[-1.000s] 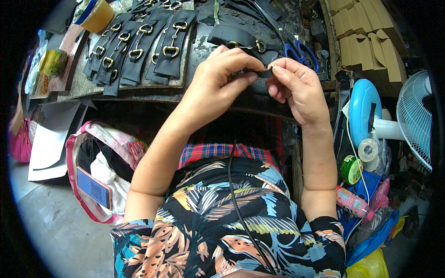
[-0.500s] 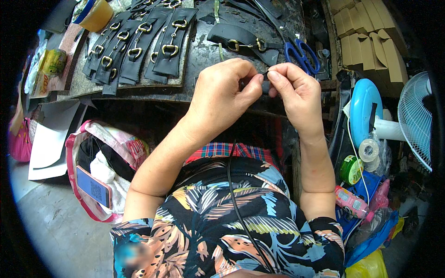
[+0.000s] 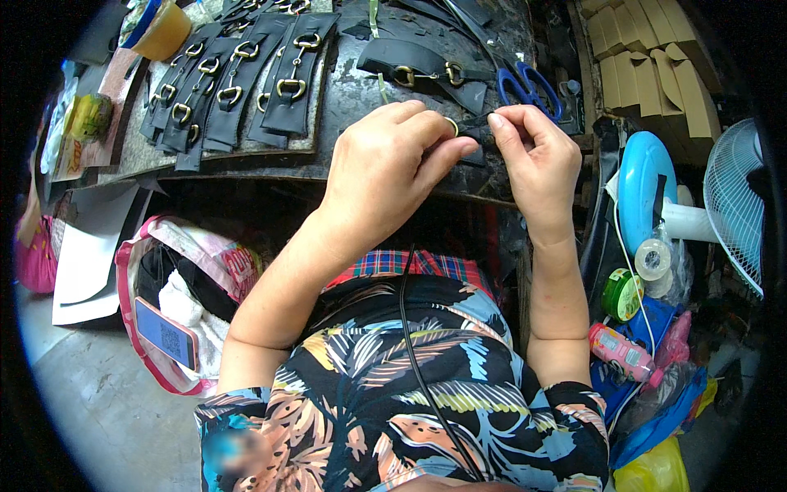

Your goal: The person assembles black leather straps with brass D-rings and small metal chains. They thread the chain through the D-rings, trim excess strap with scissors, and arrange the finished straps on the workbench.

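Both my hands are raised at the near edge of the dark worktable. My left hand [image 3: 389, 160] is closed, its fingers curled round a brass-coloured ring [image 3: 452, 126] of which only a small arc shows. Just right of it, my right hand [image 3: 539, 164] pinches thumb and finger together; what it grips is too small to tell. A dark strip, hard to tell from the table, lies in the gap between the hands. Beyond them lies a black leather strap piece [image 3: 410, 56] with brass-coloured bit-shaped hardware. Blue-handled scissors [image 3: 529, 88] rest just past my right hand.
Several black leather straps [image 3: 246, 70] with brass-coloured hardware lie on a board at the left. An orange-brown tub [image 3: 166, 31] stands behind them. Brown cartons [image 3: 656, 78] fill the far right, above a fan [image 3: 735, 193]. A bag holding a phone [image 3: 166, 332] is left of my lap.
My hands have moved apart: the right hand shifted slightly right, and the left a little left. The brass-coloured arc at my left fingers now shows more plainly. The view has shifted slightly.
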Tool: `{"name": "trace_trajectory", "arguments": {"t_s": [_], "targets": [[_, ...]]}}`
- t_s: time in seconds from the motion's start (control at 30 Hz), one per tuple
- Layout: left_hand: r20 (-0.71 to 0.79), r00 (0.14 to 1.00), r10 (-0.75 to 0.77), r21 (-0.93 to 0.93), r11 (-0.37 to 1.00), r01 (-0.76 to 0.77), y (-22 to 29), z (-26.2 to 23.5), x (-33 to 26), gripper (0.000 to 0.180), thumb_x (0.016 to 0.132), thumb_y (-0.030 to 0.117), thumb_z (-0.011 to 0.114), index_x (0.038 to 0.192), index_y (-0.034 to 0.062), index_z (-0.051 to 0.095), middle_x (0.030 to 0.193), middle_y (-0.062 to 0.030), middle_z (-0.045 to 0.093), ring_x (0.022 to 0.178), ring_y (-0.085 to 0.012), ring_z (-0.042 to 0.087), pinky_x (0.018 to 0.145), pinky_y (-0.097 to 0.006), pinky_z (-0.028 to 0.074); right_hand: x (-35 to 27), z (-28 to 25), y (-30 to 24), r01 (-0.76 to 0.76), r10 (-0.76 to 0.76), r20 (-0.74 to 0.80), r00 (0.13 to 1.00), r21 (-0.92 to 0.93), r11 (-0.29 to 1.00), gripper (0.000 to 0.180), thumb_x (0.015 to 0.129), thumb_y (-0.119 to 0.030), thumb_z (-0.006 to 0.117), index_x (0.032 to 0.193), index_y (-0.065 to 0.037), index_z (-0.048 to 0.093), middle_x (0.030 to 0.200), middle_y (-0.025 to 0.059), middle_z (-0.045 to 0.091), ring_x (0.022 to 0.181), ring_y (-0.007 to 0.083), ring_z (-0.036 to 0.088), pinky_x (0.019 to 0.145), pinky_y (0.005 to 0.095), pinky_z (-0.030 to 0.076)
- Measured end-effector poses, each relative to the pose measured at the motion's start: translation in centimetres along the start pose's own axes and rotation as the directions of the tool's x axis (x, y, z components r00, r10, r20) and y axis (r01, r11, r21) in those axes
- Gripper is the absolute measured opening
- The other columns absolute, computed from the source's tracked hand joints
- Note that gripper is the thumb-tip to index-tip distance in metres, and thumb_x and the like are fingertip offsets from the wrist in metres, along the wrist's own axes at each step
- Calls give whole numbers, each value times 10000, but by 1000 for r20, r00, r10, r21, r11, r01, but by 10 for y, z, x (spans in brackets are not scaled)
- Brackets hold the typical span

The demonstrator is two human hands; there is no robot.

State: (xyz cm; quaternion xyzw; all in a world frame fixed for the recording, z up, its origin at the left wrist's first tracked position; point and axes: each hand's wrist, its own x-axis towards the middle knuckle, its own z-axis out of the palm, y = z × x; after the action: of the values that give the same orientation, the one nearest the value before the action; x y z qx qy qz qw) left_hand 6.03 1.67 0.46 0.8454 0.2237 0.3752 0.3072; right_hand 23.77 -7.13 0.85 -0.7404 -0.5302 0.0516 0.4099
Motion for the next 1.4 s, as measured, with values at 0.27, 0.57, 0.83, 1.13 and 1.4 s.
{"name": "trace_trajectory", "arguments": {"t_s": [0.27,0.57,0.83,1.13,1.4], "targets": [[-40,990,135,87,988,-131,0,-32,-3,182,852,193,803,892,55,691,815,-95,646,767,-296,659,670,-399,537,6,-12,0,113,-133,-83,988,-216,970,155,849,-149,793,989,-97,750,788,72,685,710,237,663,663,374,516],[-613,746,262,670,672,315,-113,-196,48,301,802,235,823,1024,75,697,1043,-146,698,1033,-345,629,881,-434,509,91,-1,-62,583,-574,111,811,-64,810,175,899,-158,729,1068,-120,756,922,69,677,893,247,660,794,368,518],[-604,744,-287,602,448,661,-199,-235,102,769,762,597,821,1352,168,579,1211,-167,702,1126,-334,678,948,-453,539,120,62,-88,553,-576,251,778,163,817,216,929,-156,737,1133,-93,761,922,24,682,830,130,645,731,256,511],[-610,772,-179,586,553,592,-184,-234,98,598,721,593,824,1142,177,739,1008,-116,751,971,-266,713,854,-415,556,197,173,-121,304,-471,404,784,410,860,881,827,-150,827,1547,-5,341,1347,193,620,1183,271,623,1013,373,504],[-572,818,-65,702,477,529,-170,-232,94,541,698,610,815,987,159,741,879,-142,739,834,-286,719,753,-423,553,216,286,-175,203,-481,257,838,671,713,1242,750,-84,849,1624,18,-28,1321,219,660,1171,300,673,992,374,535]]}}
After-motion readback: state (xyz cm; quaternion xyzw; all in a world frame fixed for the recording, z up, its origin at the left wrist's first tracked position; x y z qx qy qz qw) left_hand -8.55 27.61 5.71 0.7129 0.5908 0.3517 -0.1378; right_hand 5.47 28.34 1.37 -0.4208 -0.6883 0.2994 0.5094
